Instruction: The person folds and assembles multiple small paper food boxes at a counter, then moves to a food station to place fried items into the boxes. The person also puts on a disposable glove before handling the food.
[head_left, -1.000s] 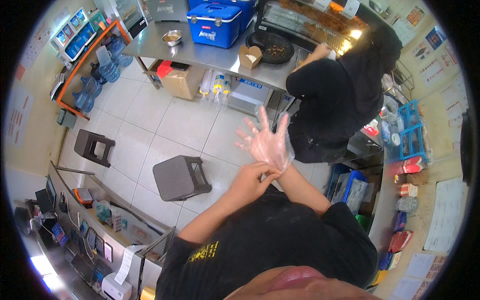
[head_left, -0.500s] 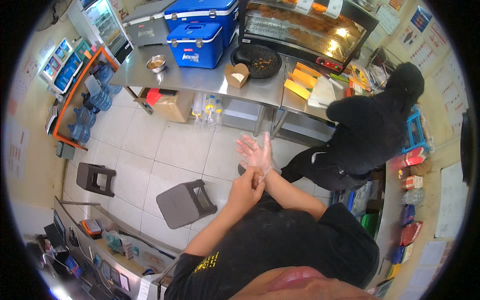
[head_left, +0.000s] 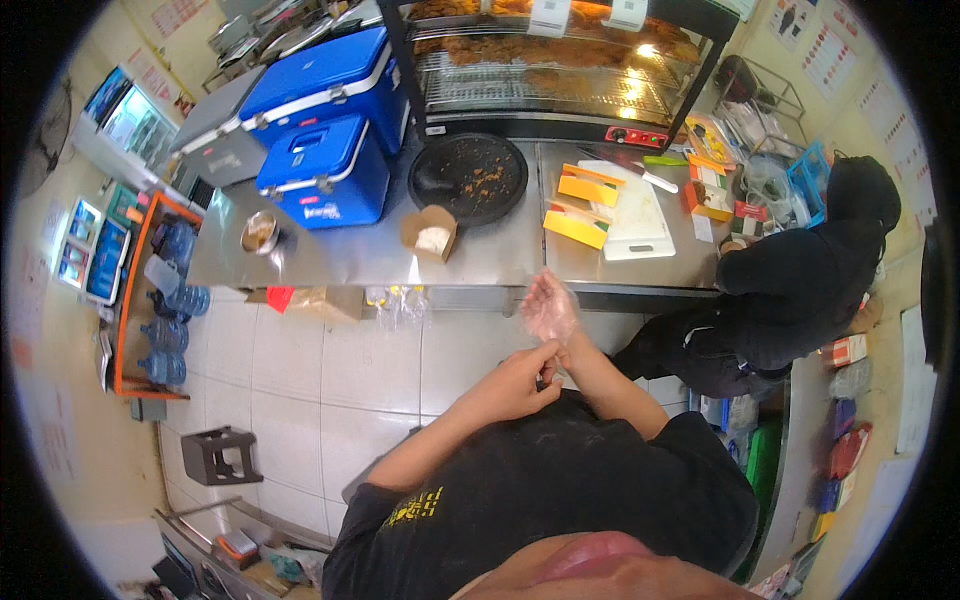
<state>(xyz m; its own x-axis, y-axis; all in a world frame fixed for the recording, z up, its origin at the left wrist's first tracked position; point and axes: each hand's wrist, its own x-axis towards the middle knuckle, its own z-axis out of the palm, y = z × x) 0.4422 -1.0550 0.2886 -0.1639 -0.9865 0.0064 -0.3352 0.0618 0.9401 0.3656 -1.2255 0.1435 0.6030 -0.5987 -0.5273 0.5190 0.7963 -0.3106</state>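
A clear plastic glove covers my right hand (head_left: 551, 310), which is held up in front of the steel counter's near edge. Its fingers are loosely stretched, slightly curled, and nothing lies in the palm. At the right wrist, my bare left hand (head_left: 525, 380) pinches the cuff of the plastic glove (head_left: 562, 335). Beyond the hands, a brown paper box (head_left: 431, 235) with white contents, seemingly rice, stands open on the counter. Behind it is a round black pan (head_left: 450, 180) with crumbs. Two orange-and-yellow cartons (head_left: 577, 224) sit beside a white cutting board (head_left: 640, 225), with a knife (head_left: 655, 180) across its far end.
A lit glass warming cabinet (head_left: 560, 70) of fried food stands behind. Blue cooler boxes (head_left: 325, 170) and a metal bowl (head_left: 260, 232) occupy the counter's left. Close on my right is a person in black (head_left: 800, 290). A dark stool (head_left: 221, 456) stands on the floor at left.
I have moved nearer the counter, and both hands are now close to its edge. The gloved fingers are less spread. The other person has shifted right, and the nearer stool is almost hidden.
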